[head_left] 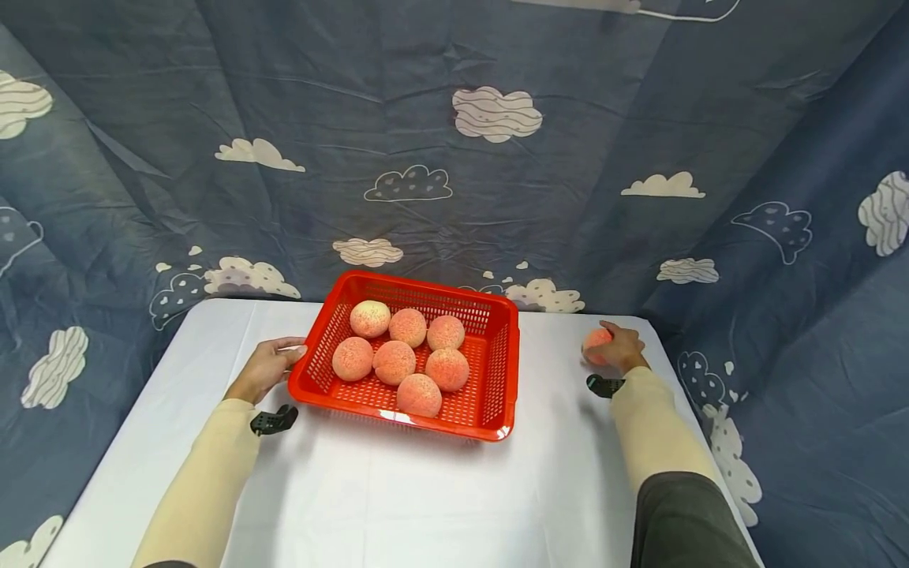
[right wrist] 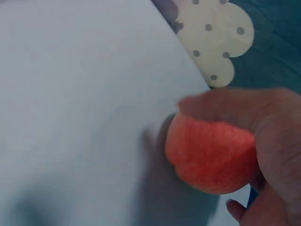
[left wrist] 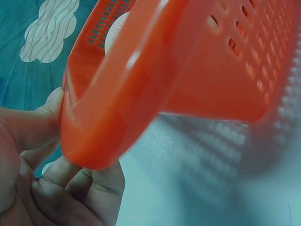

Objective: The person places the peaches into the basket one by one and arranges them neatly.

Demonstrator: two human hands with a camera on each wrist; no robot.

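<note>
A red perforated plastic basket (head_left: 490,379) stands on the white-covered table with several pinkish peaches (head_left: 394,362) inside. At its left end my left hand (head_left: 273,364) grips the rim. The left wrist view shows the thumb at the rim's (left wrist: 117,108) outer edge and the other fingers curled beneath it. Far to the right, my right hand (head_left: 622,347) holds a single peach (right wrist: 211,155) close over the table, its fingers around the fruit. Part of that peach is hidden by the hand.
The white tablecloth (head_left: 426,505) spreads around the basket, and the table's right edge runs close to the right hand. Behind and at the sides hangs a dark blue curtain (head_left: 319,205) with cloud prints. A black wrist strap (head_left: 273,420) shows at the left wrist.
</note>
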